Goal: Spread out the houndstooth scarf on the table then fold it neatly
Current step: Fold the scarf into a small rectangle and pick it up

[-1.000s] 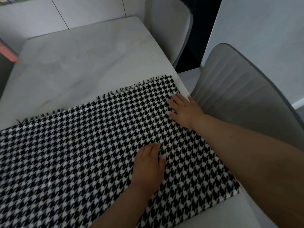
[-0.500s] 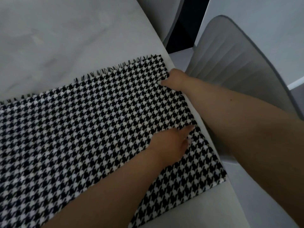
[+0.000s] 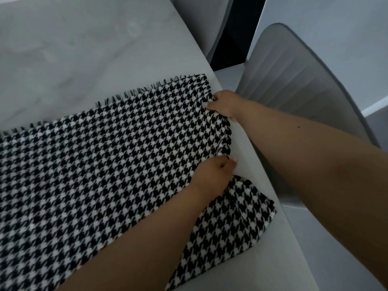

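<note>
the houndstooth scarf (image 3: pixel 94 164) lies flat on the pale table (image 3: pixel 84 49) and covers most of the near part of it. its near right corner sits close to the right edge of the table, and there the cloth is a bit wavy. the far side of the scarf has a thin fringe (little black and white threads) that lies on the bare table top.

the left hand (image 3: pixel 214 177) is on the right end of the scarf, near the right edge of the table. its fingers are curled and its grip holds the cloth edge in a pinch. right there the edge is pulled in, so a bit of bare table shows beside the fingers.

a little farther along the same end, the right hand (image 3: pixel 224 102) holds the scarf too. its thumb lies on top of the cloth and the fingers curl under the edge, so this grip is closed on the scarf. the cloth between the two hands is bunched up in small folds.

past the right edge of the table stands a grey chair (image 3: pixel 304 97) with a ribbed back. another chair (image 3: pixel 201 17) is at the far side.
</note>
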`<state>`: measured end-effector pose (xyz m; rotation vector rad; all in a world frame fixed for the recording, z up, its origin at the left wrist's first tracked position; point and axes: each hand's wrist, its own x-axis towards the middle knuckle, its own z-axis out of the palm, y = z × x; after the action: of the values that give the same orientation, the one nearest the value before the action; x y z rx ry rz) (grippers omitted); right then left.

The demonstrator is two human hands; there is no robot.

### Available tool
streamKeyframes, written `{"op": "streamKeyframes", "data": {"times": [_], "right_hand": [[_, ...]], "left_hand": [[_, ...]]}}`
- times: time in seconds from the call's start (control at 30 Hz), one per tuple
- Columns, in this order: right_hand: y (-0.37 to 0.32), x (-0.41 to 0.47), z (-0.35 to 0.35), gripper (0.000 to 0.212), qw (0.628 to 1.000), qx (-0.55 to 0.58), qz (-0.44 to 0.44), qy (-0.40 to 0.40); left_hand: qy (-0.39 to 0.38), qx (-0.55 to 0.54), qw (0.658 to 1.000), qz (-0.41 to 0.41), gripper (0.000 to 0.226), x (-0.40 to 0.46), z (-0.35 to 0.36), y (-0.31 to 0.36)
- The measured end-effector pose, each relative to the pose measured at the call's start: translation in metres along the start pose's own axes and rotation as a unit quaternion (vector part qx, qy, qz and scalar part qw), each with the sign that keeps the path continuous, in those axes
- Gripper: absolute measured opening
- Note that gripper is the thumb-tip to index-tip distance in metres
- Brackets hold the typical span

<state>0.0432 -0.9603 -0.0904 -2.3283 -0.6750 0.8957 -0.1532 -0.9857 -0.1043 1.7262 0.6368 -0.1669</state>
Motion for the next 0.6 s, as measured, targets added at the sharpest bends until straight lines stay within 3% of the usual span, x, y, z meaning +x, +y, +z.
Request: {"op": "streamKeyframes", "data": {"times": [0.2,0.33,0.4,0.47,0.6], "right_hand": [[-0.024,-0.006,0.018,0.044,0.989,0.146,-0.019,0.016],[-0.052,-0.014,0.037,0.059,0.967,0.253,-0.012,0.004],[-0.069,-0.016,0.048,0.076,0.962,0.273,-0.014,0.002],[-0.087,-0.020,0.059,0.084,0.958,0.287,-0.023,0.002],[-0.133,-0.032,0.088,0.081,0.945,0.322,-0.047,-0.016]], "left_hand": [[0.110,-0.168,0.979,-0.036,0.054,-0.034,-0.024,-0.007],[0.107,-0.162,0.980,-0.040,0.033,-0.069,-0.050,-0.012],[0.085,-0.171,0.981,-0.036,0.020,-0.088,-0.068,-0.015],[0.063,-0.194,0.979,-0.027,0.026,-0.110,-0.086,-0.020],[0.073,-0.205,0.976,-0.001,0.038,-0.157,-0.123,-0.038]]}}
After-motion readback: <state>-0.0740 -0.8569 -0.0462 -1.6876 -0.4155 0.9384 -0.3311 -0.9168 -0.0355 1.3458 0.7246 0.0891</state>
